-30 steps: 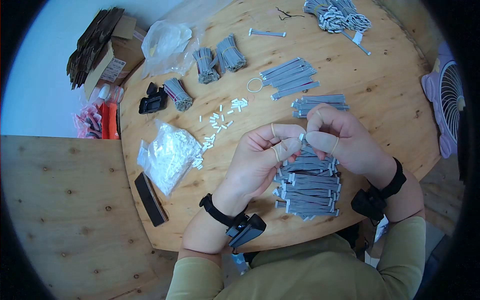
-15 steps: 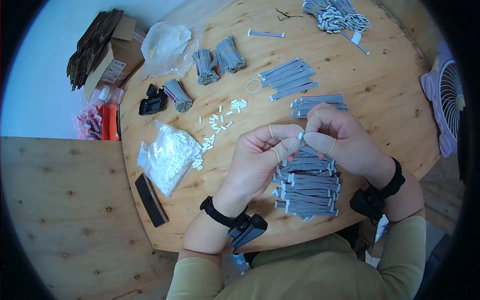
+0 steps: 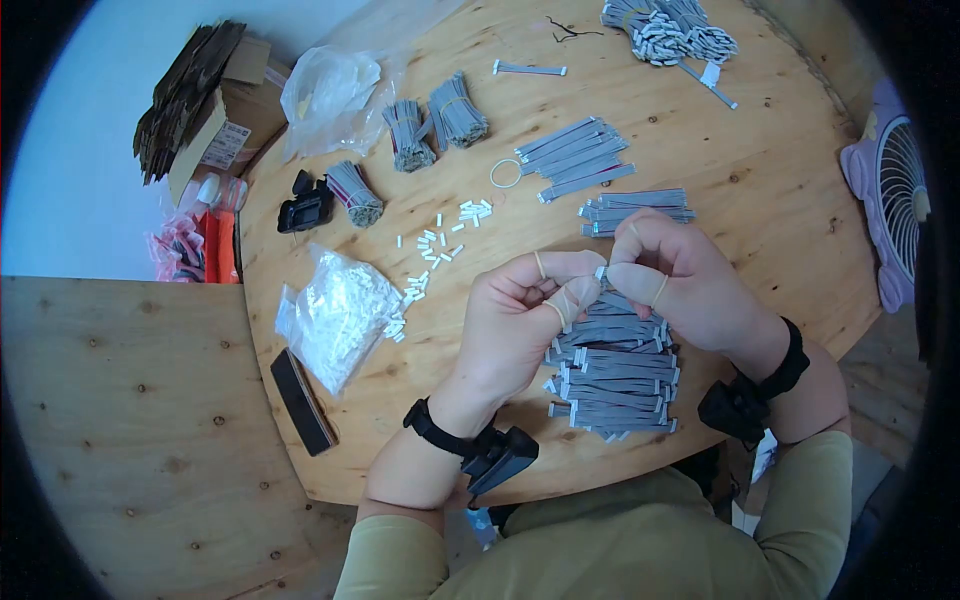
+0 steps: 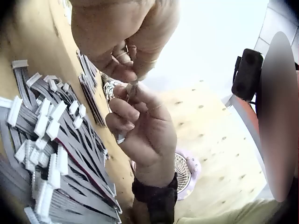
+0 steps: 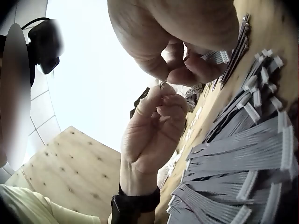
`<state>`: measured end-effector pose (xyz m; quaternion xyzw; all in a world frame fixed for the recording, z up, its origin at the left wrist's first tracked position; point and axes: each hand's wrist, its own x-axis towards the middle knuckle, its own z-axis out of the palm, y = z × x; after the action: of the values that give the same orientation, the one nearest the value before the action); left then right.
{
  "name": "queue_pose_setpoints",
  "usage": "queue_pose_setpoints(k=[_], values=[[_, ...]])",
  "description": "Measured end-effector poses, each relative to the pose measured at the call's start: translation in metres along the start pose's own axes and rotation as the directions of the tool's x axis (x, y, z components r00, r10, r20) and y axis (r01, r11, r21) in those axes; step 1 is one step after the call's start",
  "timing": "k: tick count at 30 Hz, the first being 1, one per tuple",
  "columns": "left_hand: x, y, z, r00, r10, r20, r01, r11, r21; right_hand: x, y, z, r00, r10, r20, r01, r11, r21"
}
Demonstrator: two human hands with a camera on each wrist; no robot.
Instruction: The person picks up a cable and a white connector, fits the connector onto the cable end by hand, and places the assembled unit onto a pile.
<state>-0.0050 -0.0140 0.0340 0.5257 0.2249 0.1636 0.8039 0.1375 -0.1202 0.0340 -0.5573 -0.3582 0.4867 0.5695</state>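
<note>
Fingertip to fingertip, both hands meet over a pile of grey ribbon cables. My left hand pinches a small white connector between thumb and index finger. Opposite it, my right hand grips a short grey ribbon cable, whose connector end sticks out by the curled fingers in the right wrist view. Pale covers with rolled rims sit on the thumbs and index fingers. Most of the held cable is hidden by the fingers. White connectors tip the piled cables in the left wrist view.
Loose white connector housings lie left of the hands beside a clear bag of them. Beyond are banded cable bundles, laid-out cables and a white ring. A purple fan stands at the right.
Both hands stay at the same spot with the connector and cable between their fingertips. The left thumb and wrist have turned slightly; the rest of the table is unchanged.
</note>
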Motion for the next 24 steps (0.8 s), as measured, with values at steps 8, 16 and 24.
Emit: queue_pose_setpoints(k=[8,16,24], values=[[0.0019,-0.0002,-0.0025,0.999,-0.036,-0.002,0.036,0.990,-0.140,0.0015,-0.0017,0.0001,0.999,-0.042,0.034,0.040,0.998,0.044],[0.0021,0.0004,-0.0051,0.993,-0.087,0.077,0.103,0.968,-0.229,0.0005,-0.0043,0.0020,0.998,-0.061,0.035,0.059,0.997,0.056],[0.0025,-0.0011,-0.0041,0.994,-0.082,0.066,0.096,0.960,-0.262,-0.0007,-0.0026,0.0014,0.999,-0.049,0.016,0.048,0.997,0.066]])
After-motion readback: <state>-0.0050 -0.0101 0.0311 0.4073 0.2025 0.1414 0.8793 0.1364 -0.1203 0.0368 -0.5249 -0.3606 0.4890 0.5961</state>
